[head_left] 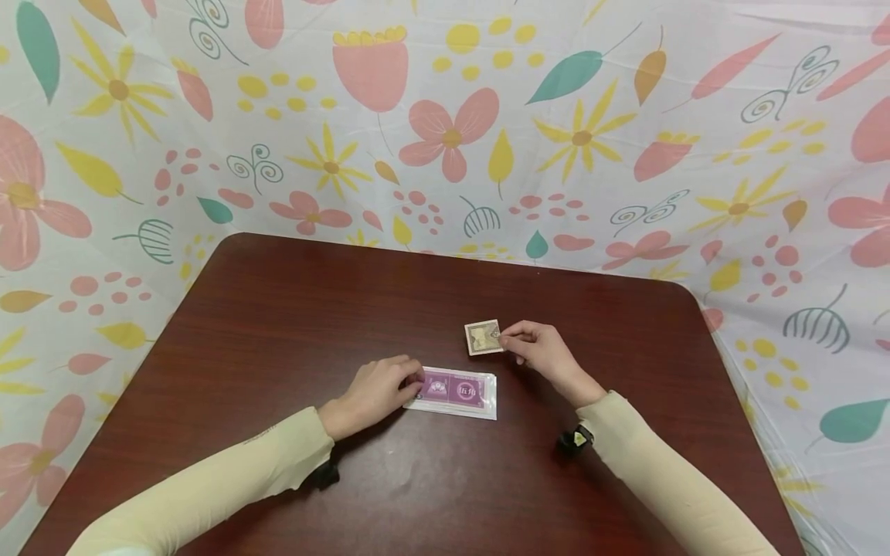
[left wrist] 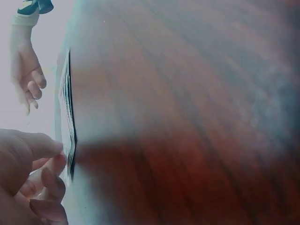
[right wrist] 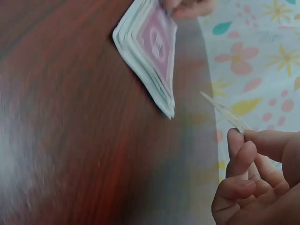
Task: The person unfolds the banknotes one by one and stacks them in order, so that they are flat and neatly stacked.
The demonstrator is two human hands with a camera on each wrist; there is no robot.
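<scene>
A stack of purple banknotes in clear sleeves (head_left: pixel 462 391) lies flat on the table, its layered edges showing in the right wrist view. My left hand (head_left: pixel 382 388) pinches the stack's left end between thumb and fingers. Beyond the stack and a little to the right, my right hand (head_left: pixel 538 349) holds a small squarish paper piece (head_left: pixel 483 337) by its right edge. This piece has a yellowish-brown printed picture with a pale border; whether it is a note or a card I cannot tell. Seen edge-on in the right wrist view, the thin piece (right wrist: pixel 225 111) is tilted, clear of the tabletop.
The dark reddish-brown wooden table (head_left: pixel 334 293) has rounded far corners. A white cloth with printed flowers and leaves (head_left: pixel 445 139) hangs behind it and along its sides. A black strap (head_left: pixel 575 440) shows at my right wrist.
</scene>
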